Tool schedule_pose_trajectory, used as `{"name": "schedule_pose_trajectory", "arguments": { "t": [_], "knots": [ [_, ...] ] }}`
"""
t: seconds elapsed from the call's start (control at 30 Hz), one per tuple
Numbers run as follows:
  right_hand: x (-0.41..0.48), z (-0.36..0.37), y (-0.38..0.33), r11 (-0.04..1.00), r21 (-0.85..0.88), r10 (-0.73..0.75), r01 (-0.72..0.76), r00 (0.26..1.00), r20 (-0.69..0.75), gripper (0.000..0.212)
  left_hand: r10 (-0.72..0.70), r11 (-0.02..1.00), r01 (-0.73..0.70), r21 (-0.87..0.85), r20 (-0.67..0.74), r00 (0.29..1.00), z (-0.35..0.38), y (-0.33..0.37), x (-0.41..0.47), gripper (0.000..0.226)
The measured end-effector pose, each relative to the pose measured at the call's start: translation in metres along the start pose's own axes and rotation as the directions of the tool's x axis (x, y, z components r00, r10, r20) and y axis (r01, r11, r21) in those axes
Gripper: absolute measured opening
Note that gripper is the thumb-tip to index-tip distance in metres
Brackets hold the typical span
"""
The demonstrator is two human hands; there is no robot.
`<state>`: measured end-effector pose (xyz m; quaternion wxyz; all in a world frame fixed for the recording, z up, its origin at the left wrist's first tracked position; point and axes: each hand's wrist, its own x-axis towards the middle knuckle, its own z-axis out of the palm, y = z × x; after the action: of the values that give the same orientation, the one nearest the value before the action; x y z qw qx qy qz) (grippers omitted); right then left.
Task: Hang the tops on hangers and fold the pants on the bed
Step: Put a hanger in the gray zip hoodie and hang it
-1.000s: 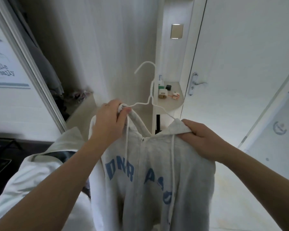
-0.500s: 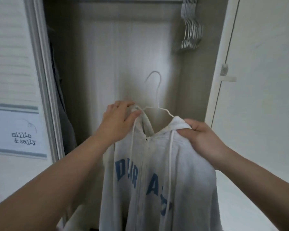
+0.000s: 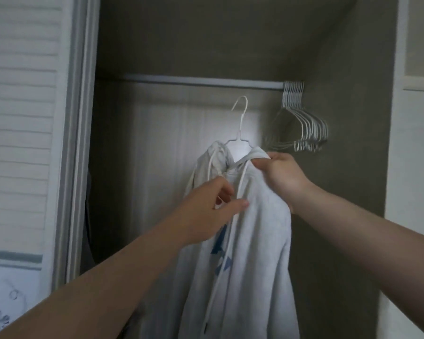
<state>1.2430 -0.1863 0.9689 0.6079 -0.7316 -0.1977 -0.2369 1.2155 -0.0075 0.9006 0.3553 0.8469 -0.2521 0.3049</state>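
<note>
This is a closet in a home. A rod runs across at 12 o'clock, with hangers bunched at 2 o'clock. A slatted door stands at 9 o'clock.

Hoodie hem cut off below — blue lettering folded, perhaps unreadable.

Clock positions taken from the hanger hook.
12 o'clock: open gap up to the rod, no contact.
10 to 1 o'clock: rod bare.
2 o'clock: bunch of empty hangers crowds the rod's right end, near the closet side wall.
9 o'clock: open air to the door frame.
6 o'clock: hoodie fills the space.
8 o'clock: dark garment, partly hidden.
</note>
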Motion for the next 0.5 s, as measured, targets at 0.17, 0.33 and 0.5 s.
{"name": "schedule_pose_trajectory", "arguments": {
  "t": [0.17, 0.33, 0.5],
  "knots": [
    [0.078, 0.033, -0.020, 1.000, -0.005, -0.026, 0.026, 0.997, -0.073, 0.012, 0.045, 0.998, -0.035, 0.053, -0.182, 0.982, 0.007, 0.003, 0.031, 0.053],
    [0.151, 0.059, -0.029, 0.998, 0.053, -0.017, 0.023, 0.993, -0.114, 0.014, 0.061, 0.934, 0.020, 0.356, -0.217, 0.974, 0.017, -0.009, 0.071, 0.049],
    [0.223, 0.074, -0.031, 0.998, 0.057, -0.027, 0.034, 0.991, -0.129, 0.022, -0.064, 0.870, 0.173, 0.461, -0.243, 0.968, 0.015, -0.046, 0.124, 0.024]
  ]
}}
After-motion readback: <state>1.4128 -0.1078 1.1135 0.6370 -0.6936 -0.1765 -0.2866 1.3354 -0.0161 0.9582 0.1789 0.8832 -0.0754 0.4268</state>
